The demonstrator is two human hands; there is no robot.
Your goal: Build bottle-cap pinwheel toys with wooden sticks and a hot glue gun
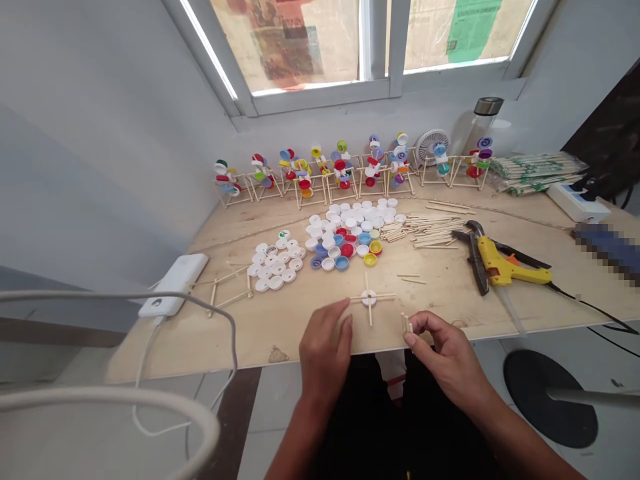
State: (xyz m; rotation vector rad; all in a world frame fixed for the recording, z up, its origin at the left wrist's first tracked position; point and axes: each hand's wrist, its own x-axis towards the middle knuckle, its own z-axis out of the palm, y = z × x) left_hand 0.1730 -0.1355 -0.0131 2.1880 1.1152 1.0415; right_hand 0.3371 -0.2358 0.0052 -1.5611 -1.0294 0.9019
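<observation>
On the wooden table in front of me lies a cross of thin wooden sticks (384,295) around a white bottle cap (365,301) with a dark centre. My left hand (324,343) is open, its thumb and index finger apart, with the index fingertip at the end of the cross's left stick. Several short wooden sticks (406,324) stand roughly upright in the pinched fingers of my right hand (445,353), just right of the cross. Two loose sticks (413,280) lie beyond that hand.
White caps (276,267) and coloured caps (347,250) lie mid-table, beside piled sticks (437,229). A yellow glue gun (510,270) rests at right. Cap-and-stick wheels on frames (343,173) line the back. A stick frame (230,301) and white power bank (175,285) are at left.
</observation>
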